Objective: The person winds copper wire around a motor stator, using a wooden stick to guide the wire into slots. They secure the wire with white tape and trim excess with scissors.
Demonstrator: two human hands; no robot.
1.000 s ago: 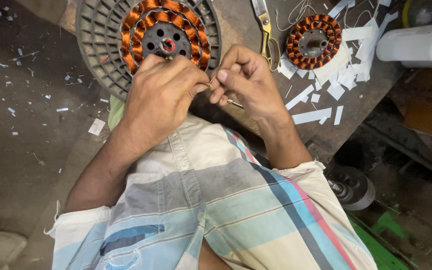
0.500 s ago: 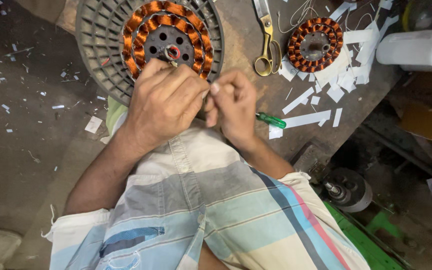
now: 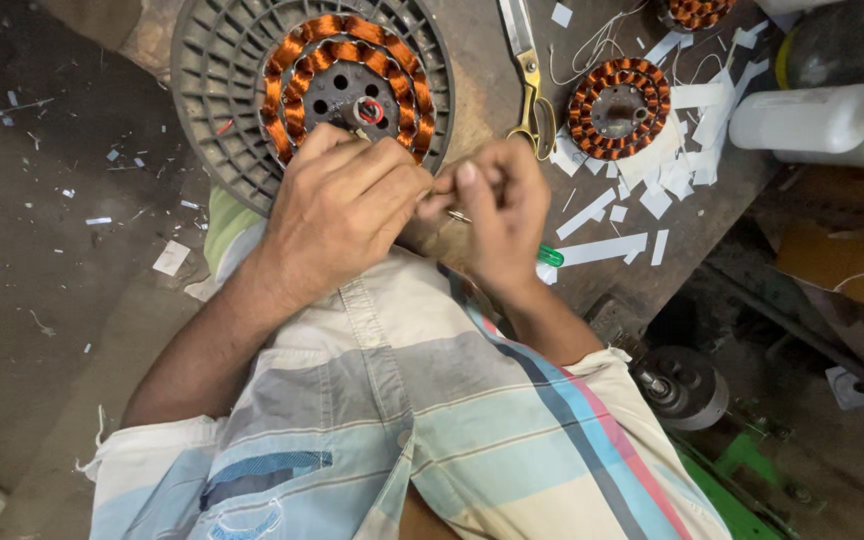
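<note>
Head view looks down on two hands meeting at the near rim of a copper-wound motor coil (image 3: 347, 75), which sits in a round grey ribbed housing (image 3: 217, 120) on the desk (image 3: 482, 110). The left hand (image 3: 347, 215) is curled over the coil's near edge with its grip closed; what its fingers pinch is hidden under the knuckles, so I cannot tell whether it is a wire or an insulating strip. The right hand (image 3: 497, 215) touches the left, its grip closed on a thin metal tool (image 3: 459, 215) of which only a short bit shows between the two hands.

A green handle (image 3: 550, 256) lies just beside the right wrist. Further off are yellow-handled scissors (image 3: 527, 75), a smaller coil (image 3: 618, 108), scattered white paper strips (image 3: 602, 247) and a white plastic bottle (image 3: 812, 122).

As a judgement: the coil with its housing looks heavy and stiff, steady enough to stay put under pressing fingers. The copper windings are the delicate part; their thin coating would scratch easily, and loose wire ends would kink. The ribbed outer rim looks like the safe place to hold, not the windings.
</note>
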